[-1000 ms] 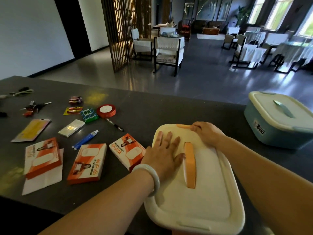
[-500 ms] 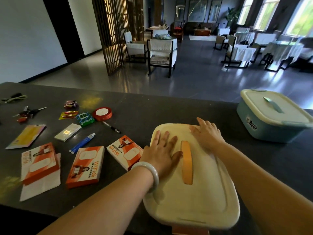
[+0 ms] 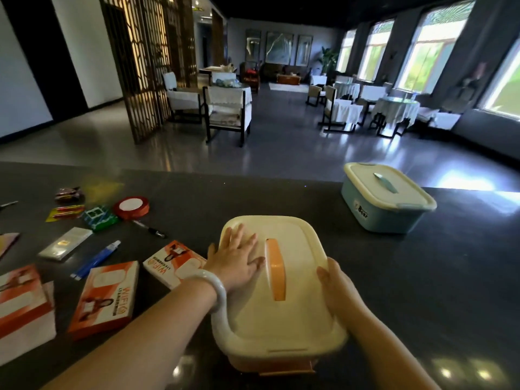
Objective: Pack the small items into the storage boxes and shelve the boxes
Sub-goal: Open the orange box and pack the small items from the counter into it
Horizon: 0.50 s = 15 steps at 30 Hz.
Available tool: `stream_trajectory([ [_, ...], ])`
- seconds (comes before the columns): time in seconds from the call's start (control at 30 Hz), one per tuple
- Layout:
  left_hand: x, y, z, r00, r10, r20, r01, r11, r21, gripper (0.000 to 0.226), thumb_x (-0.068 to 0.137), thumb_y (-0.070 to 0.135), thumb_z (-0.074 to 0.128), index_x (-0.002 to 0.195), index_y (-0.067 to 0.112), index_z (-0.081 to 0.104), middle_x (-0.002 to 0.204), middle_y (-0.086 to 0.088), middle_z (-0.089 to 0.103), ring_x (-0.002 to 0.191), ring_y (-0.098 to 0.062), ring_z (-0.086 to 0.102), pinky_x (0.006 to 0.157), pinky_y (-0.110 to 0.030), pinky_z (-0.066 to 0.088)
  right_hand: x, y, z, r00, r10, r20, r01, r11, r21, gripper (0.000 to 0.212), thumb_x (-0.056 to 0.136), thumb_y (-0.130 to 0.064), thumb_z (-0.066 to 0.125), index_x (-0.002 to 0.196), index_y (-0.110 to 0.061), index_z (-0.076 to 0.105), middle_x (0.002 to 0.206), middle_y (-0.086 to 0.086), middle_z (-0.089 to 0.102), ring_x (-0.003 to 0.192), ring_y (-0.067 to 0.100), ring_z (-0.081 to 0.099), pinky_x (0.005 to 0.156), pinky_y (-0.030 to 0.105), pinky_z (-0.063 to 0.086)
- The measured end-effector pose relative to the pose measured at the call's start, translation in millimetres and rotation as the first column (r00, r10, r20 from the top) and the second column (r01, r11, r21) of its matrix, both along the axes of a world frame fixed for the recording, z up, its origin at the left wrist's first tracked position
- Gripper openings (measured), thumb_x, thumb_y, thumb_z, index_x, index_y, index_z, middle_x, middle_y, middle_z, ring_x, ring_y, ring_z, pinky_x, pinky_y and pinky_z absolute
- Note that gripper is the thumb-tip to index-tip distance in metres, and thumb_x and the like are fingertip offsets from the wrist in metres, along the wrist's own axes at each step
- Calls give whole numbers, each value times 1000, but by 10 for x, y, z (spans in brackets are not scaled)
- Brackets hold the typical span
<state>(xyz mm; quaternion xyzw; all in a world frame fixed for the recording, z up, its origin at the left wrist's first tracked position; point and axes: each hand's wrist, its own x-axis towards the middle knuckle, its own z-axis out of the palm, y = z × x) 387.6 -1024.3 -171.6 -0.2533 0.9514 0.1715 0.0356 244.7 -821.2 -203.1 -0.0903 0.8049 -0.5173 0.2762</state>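
Note:
A cream storage box with an orange handle on its lid stands at the counter's near edge. My left hand, with a white bangle on the wrist, lies flat on the lid just left of the handle. My right hand lies along the lid's right rim, fingers pointing away from me. A blue box with its lid on stands further back on the right. Small items lie to the left: three orange WiFi cartons, a blue tube, a pen and a red ribbon roll.
The dark counter stretches out to the right of the cream box. More small packets lie at the far left, among them a green one and a flat white one. Beyond the counter is a hall with chairs and tables.
My right hand slid from the lid's far end back to its right rim. My left hand stayed flat on the lid. The view shifted right and tilted up.

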Motion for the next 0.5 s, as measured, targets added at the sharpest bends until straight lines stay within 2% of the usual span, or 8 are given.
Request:
stream_trajectory([
  [0.1, 191, 71, -64, 979, 152, -137, -133, 981, 139, 72, 95, 59, 34, 150, 39, -7, 158, 12, -20, 147, -21, -14, 118, -54, 6, -18, -16, 11, 1000, 1, -2, -1, 1000, 16, 45, 94, -49, 44, 135, -30, 43, 106, 3, 58, 92, 21, 61, 73, 37, 52],
  [0.2, 388, 170, -156, 920, 333, -206, -226, 881, 415, 72, 97, 49, 40, 150, 39, -8, 159, 2, 9, 144, -23, 20, 115, -51, 26, 29, -22, 60, 1000, -13, -12, 13, 999, 50, 43, 95, -52, 41, 130, -29, 45, 104, 3, 60, 90, 21, 61, 72, 38, 52],
  [0.27, 449, 216, -161, 897, 364, -252, -201, 842, 501, 67, 99, 42, 40, 150, 37, -3, 151, 1, 29, 132, -19, 40, 108, -47, 37, 54, -9, 115, 992, 69, -107, -54, 989, 137, 42, 96, -48, 37, 134, -30, 38, 108, 2, 55, 90, 19, 58, 73, 36, 50],
  [0.37, 459, 254, -101, 889, 388, -245, -214, 823, 526, 67, 101, 39, 38, 151, 36, -6, 152, 0, 29, 132, -20, 41, 108, -46, 38, 77, 18, 198, 966, 172, -192, -133, 970, 203, 43, 99, -38, 38, 140, -26, 30, 112, 1, 48, 88, 13, 52, 66, 29, 42],
  [0.5, 444, 338, -33, 875, 421, -241, -258, 824, 504, 68, 100, 42, 37, 152, 34, -6, 154, -1, 26, 135, -22, 37, 109, -45, 36, 77, 36, 240, 943, 202, -266, -152, 969, 197, 36, 100, -29, 42, 134, -17, 40, 108, 1, 52, 89, 14, 54, 77, 31, 44],
])
